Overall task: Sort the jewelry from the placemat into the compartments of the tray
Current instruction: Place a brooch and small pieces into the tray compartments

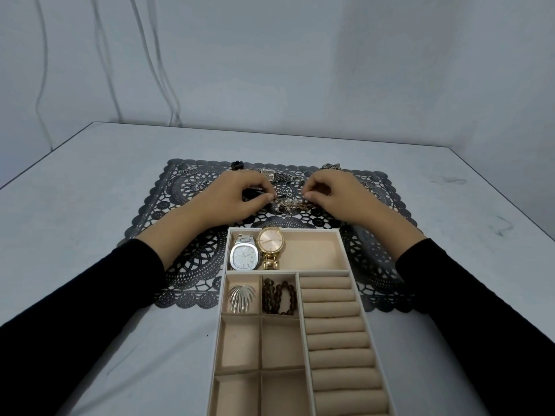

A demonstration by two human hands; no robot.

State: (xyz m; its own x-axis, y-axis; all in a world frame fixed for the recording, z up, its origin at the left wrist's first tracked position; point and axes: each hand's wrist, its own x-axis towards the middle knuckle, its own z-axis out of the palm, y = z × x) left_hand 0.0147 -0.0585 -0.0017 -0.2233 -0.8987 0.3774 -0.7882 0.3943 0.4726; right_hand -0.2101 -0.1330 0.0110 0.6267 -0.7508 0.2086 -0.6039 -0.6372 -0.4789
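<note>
A black lace placemat [186, 274] lies on the table with a beige compartment tray [259, 316] overlapping its near edge. In the middle of the mat sits a tangle of gold and silver chains [289, 205]. My left hand [237, 197] pinches its left end and my right hand [332, 196] pinches its right end. The tray's top compartment holds a silver watch [244, 256] and a gold watch [270, 246]. Below them lie a silver fan-shaped piece [241, 297] and a brown bead bracelet [279, 297].
More jewelry lies along the mat's far edge: silver hoop rings [187, 173], a dark bead piece [237, 165], a square-faced watch [274, 175], a chain heap [330, 167]. Padded ring rolls [333, 325] fill the tray's right column. The grey table [75, 205] meets walls behind.
</note>
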